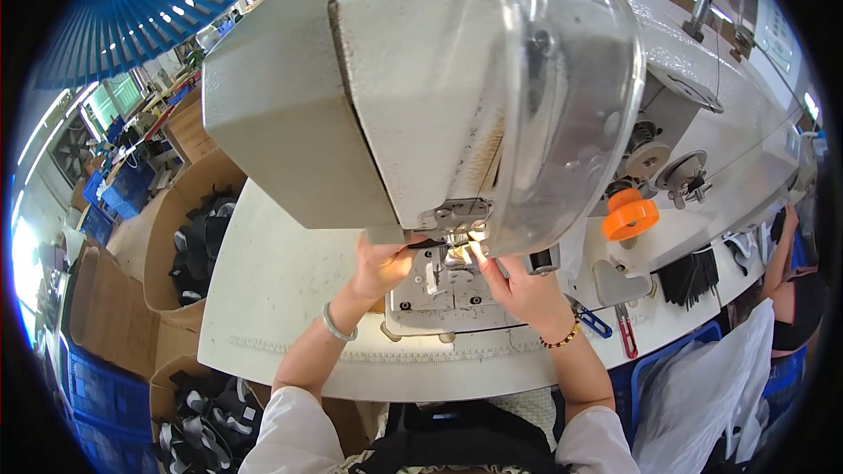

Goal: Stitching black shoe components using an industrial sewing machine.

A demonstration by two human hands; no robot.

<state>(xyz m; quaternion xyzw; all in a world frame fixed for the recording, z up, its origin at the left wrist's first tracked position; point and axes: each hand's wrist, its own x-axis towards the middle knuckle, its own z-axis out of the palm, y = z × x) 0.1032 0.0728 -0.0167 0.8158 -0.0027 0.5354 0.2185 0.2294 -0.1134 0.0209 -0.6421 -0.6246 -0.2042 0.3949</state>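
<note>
A large pale industrial sewing machine [281, 114] fills the upper middle, with a clear plastic guard [571, 114] on the right of its head. Both hands reach in under the head, close to the needle. My left hand [379, 268] is closed on the left side, its fingertips partly hidden beside a small dark piece. From the right, my right hand [527, 288] comes in with thumb and forefinger bent together by the needle; what they pinch is too small to make out. Below the fingers lies the metal needle plate [457, 303].
On the white table [290, 333], blue snips [594, 321], red snips [626, 333] and black strips [689, 279] lie right. Cardboard boxes [162, 250] of dark pieces stand left. A plastic bag [711, 377] sits lower right. Another person's arm [780, 254] shows far right.
</note>
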